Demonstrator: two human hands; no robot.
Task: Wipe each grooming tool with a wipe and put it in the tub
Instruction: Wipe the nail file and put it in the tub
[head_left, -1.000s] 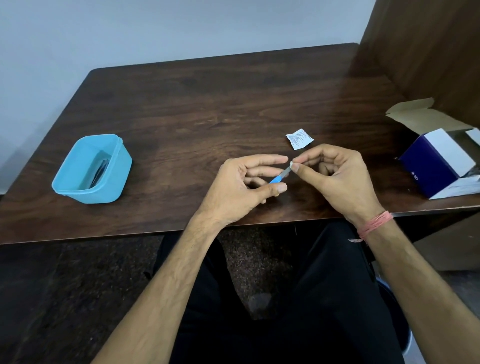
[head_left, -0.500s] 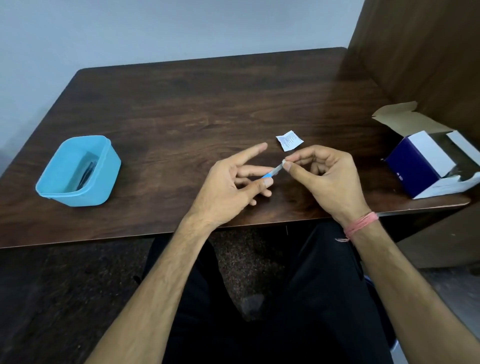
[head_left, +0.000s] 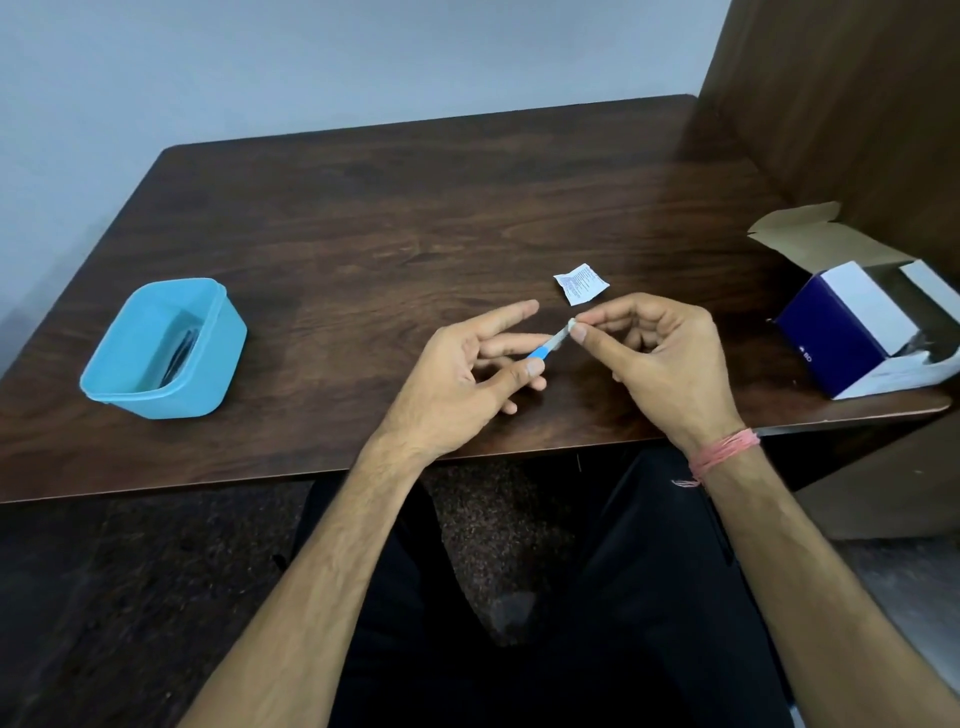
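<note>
A small grooming tool with a blue handle and a pale metal tip is held above the near middle of the table. My left hand pinches its blue handle between thumb and a lower finger, the index finger stretched out. My right hand pinches a small white wipe around the tool's tip. The light blue tub stands at the left of the table with dark tools lying inside.
A torn white wipe sachet lies just beyond my hands. An open blue and white box sits at the right edge beside a brown wooden panel. The dark wooden table ends just before my lap.
My left index finger has straightened out. My right hand has drawn the wipe along the tool towards its tip. The view has shifted slightly right.
</note>
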